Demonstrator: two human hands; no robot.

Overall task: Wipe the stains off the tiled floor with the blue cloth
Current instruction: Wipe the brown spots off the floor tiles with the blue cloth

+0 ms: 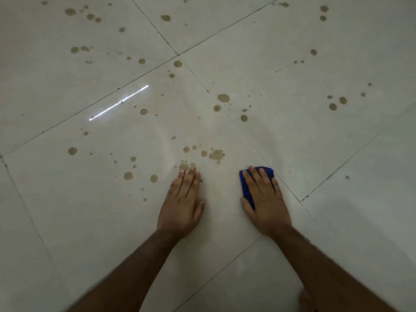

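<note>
The pale tiled floor (315,140) is spotted with many brown stains, the nearest cluster (216,154) lying just beyond my fingertips. My right hand (264,199) presses flat on the folded blue cloth (245,188), whose edges show past the fingers and thumb. My left hand (183,202) rests flat on the bare tile, fingers straight, fingertips touching a brown stain (183,166). The patch of tile between and below my hands shows no spots.
Dark grout lines (155,28) cross the floor diagonally. A bright streak of reflected light (118,102) lies on the tile to the upper left. More brown spots (337,103) are scattered far right and along the top.
</note>
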